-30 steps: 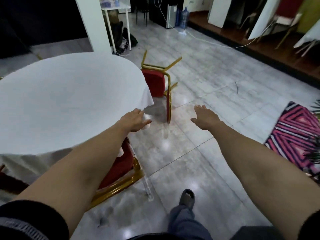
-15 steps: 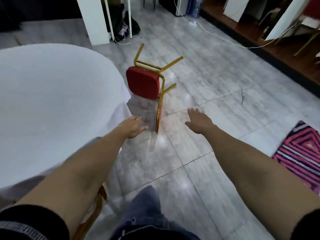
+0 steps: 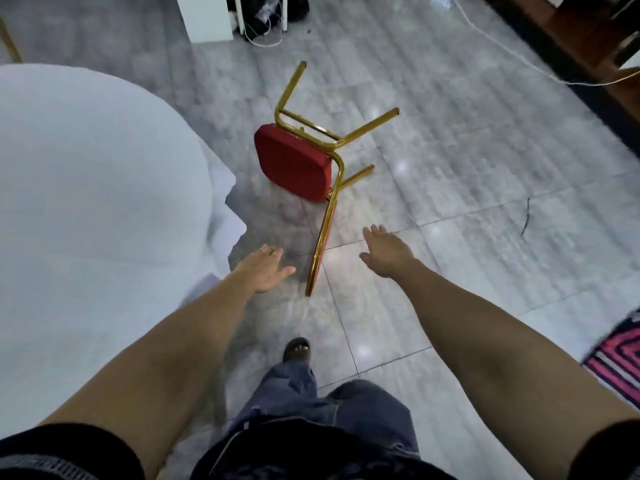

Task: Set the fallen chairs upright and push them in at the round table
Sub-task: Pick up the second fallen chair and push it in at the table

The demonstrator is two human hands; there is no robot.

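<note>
A fallen chair (image 3: 294,164) with a red seat and gold metal frame lies on its back on the grey tiled floor, legs pointing up and to the right, just right of the round table (image 3: 86,202) with its white cloth. The gold edge of the chair's back runs toward me. My left hand (image 3: 263,271) hovers open just left of that back's near end, not touching it. On the other side of the back, my right hand (image 3: 386,251) is spread open and holds nothing.
A white pillar (image 3: 207,17) stands at the top, with dark bags and cables beside it. A white cable (image 3: 512,53) trails across the floor at upper right by a dark raised step. A pink striped rug (image 3: 620,362) lies at the right edge. My foot (image 3: 296,349) is forward.
I have stepped closer to the fallen chair, which now looks larger and nearer. Both hands have reached down toward the chair's back. The other chair by the table has left the view.
</note>
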